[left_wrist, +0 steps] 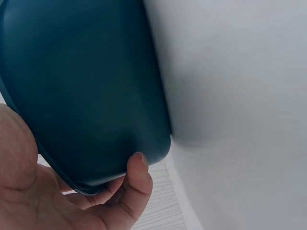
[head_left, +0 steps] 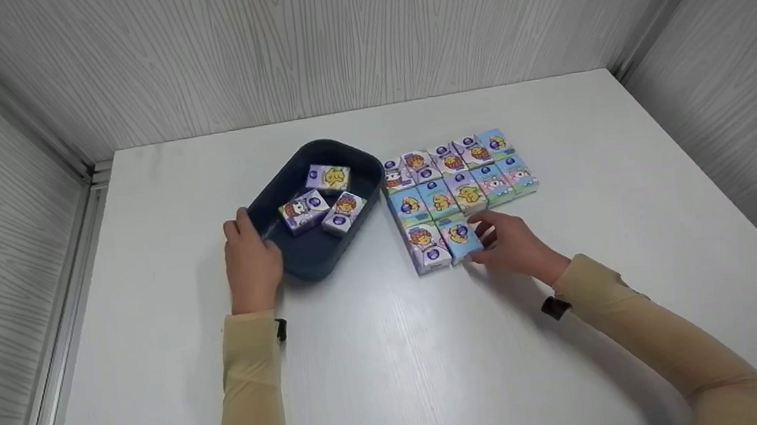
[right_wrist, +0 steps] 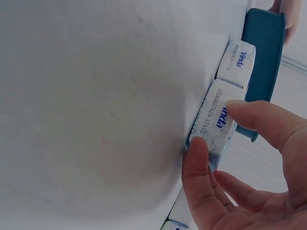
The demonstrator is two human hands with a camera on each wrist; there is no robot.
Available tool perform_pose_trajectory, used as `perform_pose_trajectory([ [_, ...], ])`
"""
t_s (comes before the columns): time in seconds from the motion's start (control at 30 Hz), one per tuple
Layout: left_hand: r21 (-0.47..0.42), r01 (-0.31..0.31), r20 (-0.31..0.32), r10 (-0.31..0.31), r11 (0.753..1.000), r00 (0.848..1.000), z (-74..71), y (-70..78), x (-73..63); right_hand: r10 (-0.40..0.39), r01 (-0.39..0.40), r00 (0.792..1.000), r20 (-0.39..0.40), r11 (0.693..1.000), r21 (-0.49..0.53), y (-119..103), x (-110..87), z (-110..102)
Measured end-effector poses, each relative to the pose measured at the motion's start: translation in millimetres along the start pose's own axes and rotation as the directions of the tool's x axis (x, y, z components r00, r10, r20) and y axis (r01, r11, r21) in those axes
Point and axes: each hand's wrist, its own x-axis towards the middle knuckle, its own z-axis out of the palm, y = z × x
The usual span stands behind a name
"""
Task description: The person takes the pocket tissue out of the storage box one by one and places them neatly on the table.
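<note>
My left hand (head_left: pixel 253 265) grips the left rim of a dark teal plastic bin (head_left: pixel 307 261). Its curled fingers (left_wrist: pixel 139 179) also show against the bin's wall (left_wrist: pixel 91 86) in the left wrist view. Inside the bin lie three tissue packs, among them a purple one with a white figure (head_left: pixel 304 211). With thumb and fingers, my right hand (head_left: pixel 512 245) pinches a blue tissue pack (head_left: pixel 461 238) at the front of a block of packs. In the right wrist view that pack's end (right_wrist: pixel 218 117) reads "Vinda", and another pack (right_wrist: pixel 237 62) sits right beside it.
Several more tissue packs (head_left: pixel 467 193) lie flat in two rows behind the front pair, close against the bin's right side. Everything stands on a white table (head_left: pixel 379 365). Pale wood-grain panels (head_left: pixel 362 40) rise behind it and at both sides.
</note>
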Motion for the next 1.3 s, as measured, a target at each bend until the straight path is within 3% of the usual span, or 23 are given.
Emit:
perform_pose_trajectory([
  [0.17,-0.002,0.019,0.018,-0.019,1.000,1.000,-0.3,0.5,1.0,-0.028,0.028,0.999,0.023,0.999,-0.026,-3,0.4,-4],
  [0.47,-0.005,0.045,0.034,-0.045,0.999,0.998,-1.7,2.4,0.2,-0.049,0.063,0.995,0.082,0.982,-0.177,-25,5.8,-23],
  [0.7,0.000,0.015,0.006,-0.015,1.000,1.000,-0.1,0.9,0.5,-0.137,0.141,0.990,0.034,0.965,-0.222,-57,24.7,-27],
  [0.93,0.005,0.023,0.010,-0.023,1.000,1.000,1.1,0.5,1.1,-0.238,0.236,0.971,0.020,0.943,-0.235,-95,48.2,-7],
  [1.17,0.006,0.027,-0.003,-0.027,1.000,1.000,0.9,1.6,0.0,-0.397,0.397,0.917,0.041,0.894,-0.210,-130,74.7,23],
  [1.3,0.003,0.021,-0.007,-0.021,1.000,1.000,0.6,1.8,0.2,-0.408,0.410,0.911,0.057,0.884,-0.224,-146,91.0,40],
])
